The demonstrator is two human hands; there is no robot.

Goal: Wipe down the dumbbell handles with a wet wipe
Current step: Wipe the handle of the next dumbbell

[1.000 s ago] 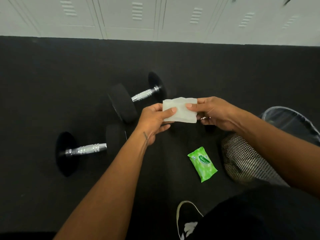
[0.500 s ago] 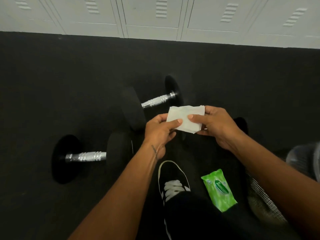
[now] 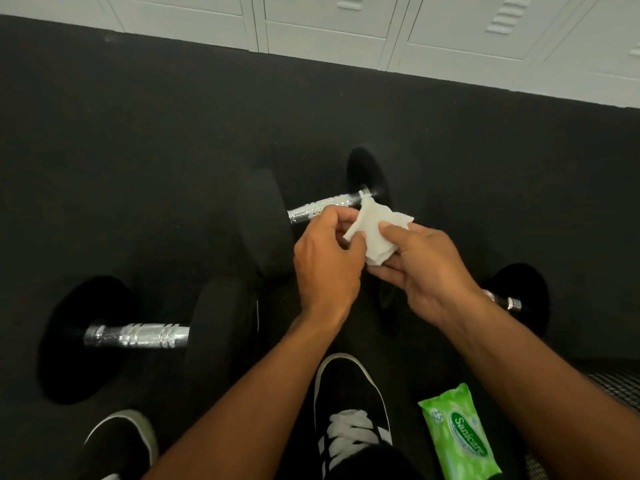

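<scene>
Head view: a crumpled white wet wipe [image 3: 375, 233] is held between both hands above the dark rubber floor [image 3: 138, 133], in front of the far dumbbell. The left hand [image 3: 327, 265] pinches the wipe's left edge between thumb and fingers; the right hand [image 3: 422, 271] grips its right and lower portion, thumb laid on top and fingers curled beneath. The wipe is bunched and folded, its upper corner overlapping the right end of the knurled chrome handle [image 3: 322, 207] of the far black round-headed dumbbell [image 3: 266, 223]; whether it touches the metal cannot be determined. That handle shows bright and ribbed, its near portion partly covered by the left hand's fingers. A second black dumbbell [image 3: 218, 341] lies nearer on the left, its chrome handle [image 3: 136, 337] fully exposed, banded and reflective, well apart from the wipe. A third black dumbbell [image 3: 519, 299] sits on the right, mostly hidden behind the right forearm; only one head and a short stub of chrome are visible. The black heads blend with the floor and their edges are hard to make out. A green plastic wipes packet [image 3: 459, 436] lies flat on the floor near the bottom edge, partly cut off. A black shoe with white laces [image 3: 349, 410] stands between the forearms; another shoe [image 3: 119, 445] is cropped at the lower left. Pale metal lockers [image 3: 346, 26] line the top edge, with only their lower parts in frame.
</scene>
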